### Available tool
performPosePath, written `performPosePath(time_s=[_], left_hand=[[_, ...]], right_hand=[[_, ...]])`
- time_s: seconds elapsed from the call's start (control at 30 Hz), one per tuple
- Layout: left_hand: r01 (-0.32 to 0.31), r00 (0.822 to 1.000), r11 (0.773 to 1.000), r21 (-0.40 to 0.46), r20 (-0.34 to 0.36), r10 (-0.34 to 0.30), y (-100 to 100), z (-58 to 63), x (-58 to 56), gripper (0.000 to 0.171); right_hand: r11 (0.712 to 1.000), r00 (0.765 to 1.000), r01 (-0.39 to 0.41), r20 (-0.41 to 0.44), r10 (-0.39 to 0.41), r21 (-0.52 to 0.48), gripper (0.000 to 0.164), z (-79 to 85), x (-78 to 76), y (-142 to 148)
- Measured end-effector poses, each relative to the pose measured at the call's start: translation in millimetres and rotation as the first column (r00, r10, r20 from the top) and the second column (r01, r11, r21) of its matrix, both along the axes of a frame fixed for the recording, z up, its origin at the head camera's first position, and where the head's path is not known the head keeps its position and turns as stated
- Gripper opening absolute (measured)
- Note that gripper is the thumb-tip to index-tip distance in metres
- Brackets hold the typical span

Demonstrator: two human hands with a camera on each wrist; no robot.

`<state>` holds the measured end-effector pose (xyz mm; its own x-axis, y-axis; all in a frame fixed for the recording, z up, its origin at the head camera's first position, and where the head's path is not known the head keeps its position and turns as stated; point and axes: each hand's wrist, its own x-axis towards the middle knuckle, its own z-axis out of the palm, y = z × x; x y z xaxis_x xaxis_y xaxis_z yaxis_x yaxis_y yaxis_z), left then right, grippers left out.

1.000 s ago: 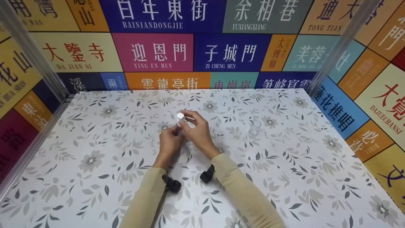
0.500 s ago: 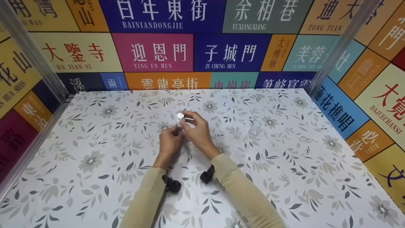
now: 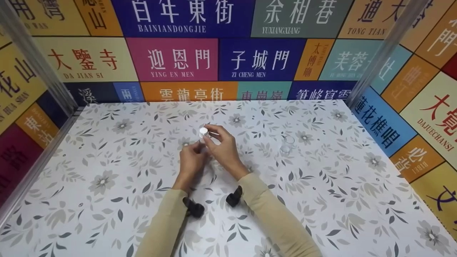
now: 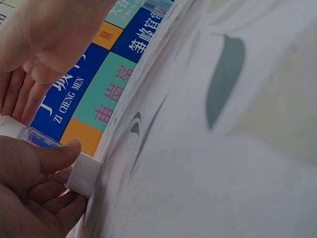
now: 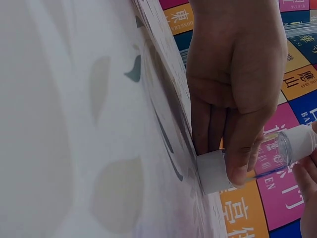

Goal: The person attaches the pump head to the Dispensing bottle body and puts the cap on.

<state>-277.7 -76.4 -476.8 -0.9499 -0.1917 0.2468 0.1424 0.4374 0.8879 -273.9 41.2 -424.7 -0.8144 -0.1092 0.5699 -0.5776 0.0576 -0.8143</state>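
Note:
A small clear bottle (image 4: 42, 138) with a white cap (image 3: 204, 131) and a white base (image 4: 84, 174) stands upright on the table, between both hands. My left hand (image 3: 191, 159) grips its lower part, thumb and fingers around the clear wall just above the base, as the left wrist view shows. Higher up, my right hand (image 3: 225, 148) pinches the white cap between thumb and fingers. In the right wrist view, the clear middle of the bottle shows between the two hands. From the head view the hands hide most of the bottle body.
A small clear cup (image 3: 286, 145) sits on the table to the right of the hands. A white floral cloth (image 3: 117, 221) covers the table. Walls of colourful sign panels (image 3: 172, 59) rise at the back and both sides.

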Motion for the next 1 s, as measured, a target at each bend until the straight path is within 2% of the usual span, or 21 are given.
performPosePath(time_s=[0.23,0.33,0.63,0.87,1.0], left_hand=[[-0.003,0.999,1.000,-0.019,-0.032,0.002,-0.4,-0.9,-0.1,0.005],[-0.001,1.000,1.000,-0.010,-0.021,0.001,0.0,-0.4,0.4,0.006],[0.003,1.000,1.000,0.006,0.012,-0.003,0.6,0.9,2.2,0.011],[0.008,1.000,1.000,0.009,0.001,-0.008,0.3,1.7,2.3,0.007],[0.007,1.000,1.000,0.021,0.005,-0.008,0.6,1.3,2.5,0.006]], right_hand=[[0.999,0.999,-0.010,-0.033,0.011,0.034,0.031,-0.7,-0.3,1.5],[0.999,1.000,0.000,-0.030,0.001,0.039,0.031,-1.5,-0.8,0.9],[0.999,1.000,0.027,0.001,-0.027,0.019,0.034,-27.0,-21.3,0.7],[1.000,1.000,0.000,0.009,0.000,0.016,0.034,-2.3,-0.2,-1.0],[1.000,1.000,-0.005,0.014,0.005,0.012,0.033,-3.2,-0.1,-0.5]])
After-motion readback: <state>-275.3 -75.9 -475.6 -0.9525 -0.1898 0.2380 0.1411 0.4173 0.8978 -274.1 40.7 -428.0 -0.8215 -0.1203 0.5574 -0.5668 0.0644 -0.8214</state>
